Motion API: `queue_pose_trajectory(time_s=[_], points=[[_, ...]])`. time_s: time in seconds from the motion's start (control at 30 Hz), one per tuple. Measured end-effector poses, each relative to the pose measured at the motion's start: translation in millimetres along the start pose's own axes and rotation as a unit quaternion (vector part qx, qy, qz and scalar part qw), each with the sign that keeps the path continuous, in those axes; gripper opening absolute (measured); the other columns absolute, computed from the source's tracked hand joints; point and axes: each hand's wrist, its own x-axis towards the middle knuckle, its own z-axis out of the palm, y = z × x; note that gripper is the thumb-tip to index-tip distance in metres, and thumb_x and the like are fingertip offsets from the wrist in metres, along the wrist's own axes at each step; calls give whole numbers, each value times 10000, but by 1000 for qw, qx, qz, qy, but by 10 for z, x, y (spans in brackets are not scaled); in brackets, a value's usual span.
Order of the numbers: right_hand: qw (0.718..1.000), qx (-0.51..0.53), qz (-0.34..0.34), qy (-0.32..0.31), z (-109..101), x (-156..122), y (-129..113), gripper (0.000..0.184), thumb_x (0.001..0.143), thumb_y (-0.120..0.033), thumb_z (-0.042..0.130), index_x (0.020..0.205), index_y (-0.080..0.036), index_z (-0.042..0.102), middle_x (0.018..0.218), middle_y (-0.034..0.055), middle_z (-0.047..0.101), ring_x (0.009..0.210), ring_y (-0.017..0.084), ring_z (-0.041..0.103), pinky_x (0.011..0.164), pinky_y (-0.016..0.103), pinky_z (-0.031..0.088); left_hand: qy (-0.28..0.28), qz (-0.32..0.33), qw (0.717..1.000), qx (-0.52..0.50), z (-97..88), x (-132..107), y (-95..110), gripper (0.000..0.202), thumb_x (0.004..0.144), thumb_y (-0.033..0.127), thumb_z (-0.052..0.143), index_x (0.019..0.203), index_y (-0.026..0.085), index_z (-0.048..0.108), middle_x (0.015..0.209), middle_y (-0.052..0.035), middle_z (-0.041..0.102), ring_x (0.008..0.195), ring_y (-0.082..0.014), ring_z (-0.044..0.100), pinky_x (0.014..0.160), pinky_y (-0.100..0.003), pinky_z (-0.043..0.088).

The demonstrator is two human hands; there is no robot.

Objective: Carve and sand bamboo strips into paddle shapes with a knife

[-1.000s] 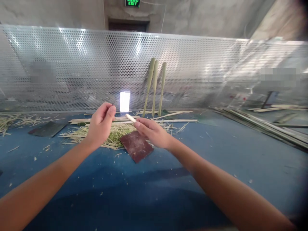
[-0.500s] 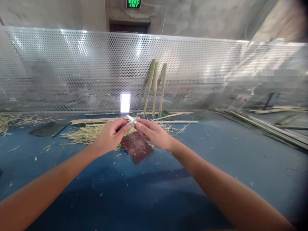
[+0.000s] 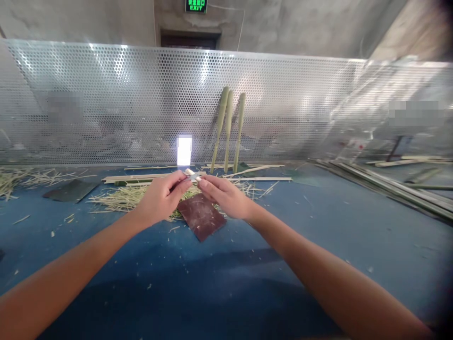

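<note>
My left hand [image 3: 161, 197] and my right hand [image 3: 222, 196] meet above the blue table [image 3: 219, 278], fingertips pinched on a short pale stick [image 3: 191, 174]. Only the stick's tip shows between the fingers. Whether the left hand also holds a small blade against it I cannot tell. A dark red sheet of sandpaper [image 3: 201, 216] lies flat on the table just below both hands. Behind them is a pile of pale green shavings [image 3: 131, 197].
A perforated metal screen [image 3: 141, 104] runs along the table's far edge, with three green bamboo sticks [image 3: 228, 127] leaning on it. Long thin strips [image 3: 148, 178] lie behind the shavings. More strips [image 3: 389, 186] are stacked at the right, a dark sheet [image 3: 71, 190] at the left.
My left hand has come down and right from a raised pinch to join the right hand at the stick's tip. The right hand has barely moved.
</note>
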Motion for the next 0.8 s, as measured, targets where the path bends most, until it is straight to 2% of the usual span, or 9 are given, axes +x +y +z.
queue_pose_trajectory(time_s=[0.2, 0.33, 0.5, 0.67, 0.8], points=[[996, -78, 27, 25, -5, 64, 39, 361, 1004, -483, 378, 754, -224, 411, 626, -41, 390, 590, 120, 369, 565, 303, 293, 50, -92, 990, -93, 163, 4, 23, 284, 959, 398, 461, 773, 202, 549, 558, 49, 419, 489, -104, 376, 470, -276, 278], [993, -106, 26, 46, 17, 98, 33, 372, 1003, -473, 378, 723, -228, 381, 633, -38, 374, 594, 123, 360, 570, 308, 285, 85, -103, 985, -106, 240, -18, 42, 276, 955, 416, 473, 807, 201, 562, 562, 46, 439, 487, -106, 390, 456, -272, 275], [993, -107, 24, 55, 50, 143, 39, 388, 1011, -472, 373, 707, -230, 361, 640, -36, 376, 593, 125, 363, 569, 312, 283, 127, -116, 979, -111, 248, 0, 53, 271, 946, 410, 494, 791, 201, 571, 542, 41, 426, 477, -111, 373, 439, -274, 251], [991, -105, 36, 68, 84, 172, 2, 395, 1011, -474, 376, 701, -230, 364, 637, -31, 397, 596, 126, 372, 570, 315, 282, 137, -128, 974, -127, 224, 22, 46, 276, 936, 408, 505, 756, 205, 555, 530, 48, 383, 449, -99, 321, 409, -266, 233], [990, -79, 78, 84, 161, 217, -75, 394, 1015, -462, 378, 697, -228, 378, 615, -34, 400, 573, 122, 378, 570, 314, 292, 144, -145, 970, -133, 249, 37, 20, 261, 912, 405, 553, 768, 191, 592, 546, 42, 405, 452, -90, 323, 402, -258, 224]])
